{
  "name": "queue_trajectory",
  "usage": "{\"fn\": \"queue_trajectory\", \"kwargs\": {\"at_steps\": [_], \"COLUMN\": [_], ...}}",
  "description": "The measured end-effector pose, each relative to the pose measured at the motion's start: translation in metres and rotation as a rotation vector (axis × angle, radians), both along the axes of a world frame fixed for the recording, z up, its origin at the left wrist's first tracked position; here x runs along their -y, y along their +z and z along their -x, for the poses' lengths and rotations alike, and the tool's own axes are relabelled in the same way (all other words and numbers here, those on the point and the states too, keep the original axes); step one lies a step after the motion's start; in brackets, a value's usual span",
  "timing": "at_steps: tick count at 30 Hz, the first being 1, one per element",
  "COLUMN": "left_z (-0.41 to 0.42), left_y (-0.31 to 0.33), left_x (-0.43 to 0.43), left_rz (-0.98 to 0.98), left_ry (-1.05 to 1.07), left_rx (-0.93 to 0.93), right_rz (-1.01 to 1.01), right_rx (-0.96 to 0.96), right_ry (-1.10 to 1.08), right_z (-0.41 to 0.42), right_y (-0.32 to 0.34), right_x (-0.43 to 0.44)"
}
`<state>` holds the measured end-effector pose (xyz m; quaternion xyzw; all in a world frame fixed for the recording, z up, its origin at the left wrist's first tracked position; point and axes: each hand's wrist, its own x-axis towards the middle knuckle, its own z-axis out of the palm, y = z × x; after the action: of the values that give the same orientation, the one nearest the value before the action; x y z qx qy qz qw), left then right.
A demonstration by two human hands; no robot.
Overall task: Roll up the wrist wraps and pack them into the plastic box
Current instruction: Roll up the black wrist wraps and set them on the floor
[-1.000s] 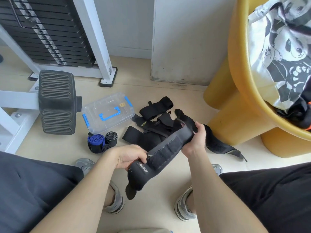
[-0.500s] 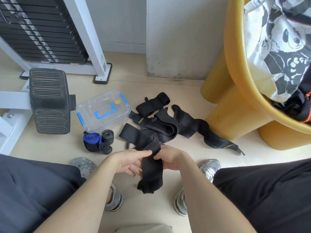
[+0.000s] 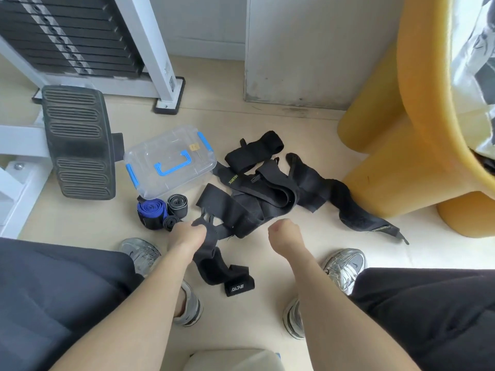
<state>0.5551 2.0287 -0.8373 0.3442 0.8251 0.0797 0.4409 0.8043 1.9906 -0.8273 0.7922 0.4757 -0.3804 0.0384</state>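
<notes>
left hand [image 3: 187, 235] had its fingers clenched on a black wrist wrap [image 3: 214, 266] trailing onto the floor [image 3: 267, 124]. right hand [image 3: 284, 234] fingers curled under, couldn't tell if holding anything. plastic box [image 3: 171, 162] sat lidded beside the rolled wraps [image 3: 160, 212].

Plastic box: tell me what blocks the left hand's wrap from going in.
The lid of the plastic box is on, so nothing goes in. Three rolled wraps lie on the floor between the left hand, gripping the unrolled wrist wrap, and the box.
</notes>
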Motion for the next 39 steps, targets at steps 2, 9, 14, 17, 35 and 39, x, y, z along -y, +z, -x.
{"fn": "queue_trajectory", "kwargs": {"at_steps": [2, 9, 14, 17, 35, 39], "left_z": [0.0, 0.002, 0.004, 0.003, -0.013, -0.022], "left_y": [-0.003, -0.01, -0.015, -0.011, 0.037, 0.045], "left_x": [-0.001, -0.004, -0.005, -0.007, 0.006, 0.004], "left_rz": [-0.018, -0.037, -0.069, -0.109, -0.276, -0.304], "left_ry": [0.056, 0.052, 0.025, 0.056, -0.047, -0.144], "left_rx": [-0.011, 0.034, 0.081, 0.083, 0.2, 0.28], "right_rz": [-0.117, -0.093, 0.008, -0.247, -0.529, -0.418], "right_rx": [0.016, -0.115, 0.03, -0.073, -1.262, -1.448], "right_ry": [0.031, 0.163, 0.277, 0.096, -1.181, -1.267], "right_z": [0.006, 0.042, 0.043, 0.04, -0.032, -0.04], "right_y": [-0.002, -0.011, -0.006, 0.01, 0.122, 0.127], "right_x": [-0.003, -0.027, -0.041, -0.062, -0.08, -0.07]}}
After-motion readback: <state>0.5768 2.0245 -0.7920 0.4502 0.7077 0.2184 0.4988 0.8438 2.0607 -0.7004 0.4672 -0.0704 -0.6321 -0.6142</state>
